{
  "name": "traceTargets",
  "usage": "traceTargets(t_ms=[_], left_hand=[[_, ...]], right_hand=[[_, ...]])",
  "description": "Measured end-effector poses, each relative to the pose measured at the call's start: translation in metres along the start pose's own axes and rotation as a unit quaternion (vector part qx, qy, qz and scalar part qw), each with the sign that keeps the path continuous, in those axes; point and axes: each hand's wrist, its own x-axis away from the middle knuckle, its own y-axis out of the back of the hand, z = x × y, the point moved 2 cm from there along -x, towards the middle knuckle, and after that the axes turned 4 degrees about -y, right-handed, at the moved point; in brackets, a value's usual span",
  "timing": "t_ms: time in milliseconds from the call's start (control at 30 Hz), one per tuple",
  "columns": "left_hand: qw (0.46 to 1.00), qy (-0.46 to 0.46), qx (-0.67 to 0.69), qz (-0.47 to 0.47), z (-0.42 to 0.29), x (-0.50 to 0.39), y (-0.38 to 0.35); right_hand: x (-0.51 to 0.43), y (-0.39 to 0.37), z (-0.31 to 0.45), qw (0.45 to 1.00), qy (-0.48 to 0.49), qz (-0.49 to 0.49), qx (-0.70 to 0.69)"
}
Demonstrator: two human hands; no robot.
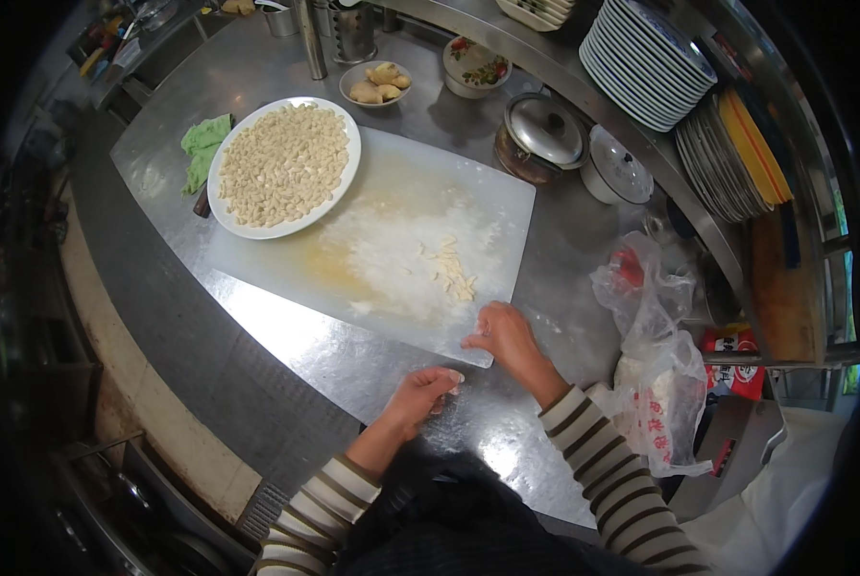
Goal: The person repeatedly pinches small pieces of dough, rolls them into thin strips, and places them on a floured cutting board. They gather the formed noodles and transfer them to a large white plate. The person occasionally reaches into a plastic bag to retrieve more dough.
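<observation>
Dusted with white flour, a white plastic cutting board [401,169] lies on a steel worktop. Small thin dough pieces [453,272] are scattered near its right end. My right hand [509,335] is at the board's near right corner, just below those pieces, its fingers bent. Off the near edge, above bare steel, my left hand [419,398] has its thumb against curled fingers. Whether either hand pinches a bit of dough is hidden by the fingers. A white oval plate [356,144] on the board's far left end holds many small pale pieces, apparently dough.
A green cloth [205,147] and a dark handle [202,204] lie beside the plate. Behind the board stand a bowl of ginger [379,84], a lidded floral bowl [475,68] and a lidded metal pot [544,133]. A plastic bag [660,381] is at right, below stacked plates [642,65].
</observation>
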Motion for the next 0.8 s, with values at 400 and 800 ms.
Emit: traceTargets(t_ms=[400, 800], left_hand=[[1.000, -0.006, 0.006, -0.009, 0.010, -0.004, 0.008], [0.989, -0.067, 0.121, -0.048, -0.004, 0.002, 0.024]], right_hand=[[-0.025, 0.002, 0.002, 0.984, -0.167, 0.023, -0.053], [0.004, 0.017, 0.042, 0.982, 0.173, -0.054, -0.062]])
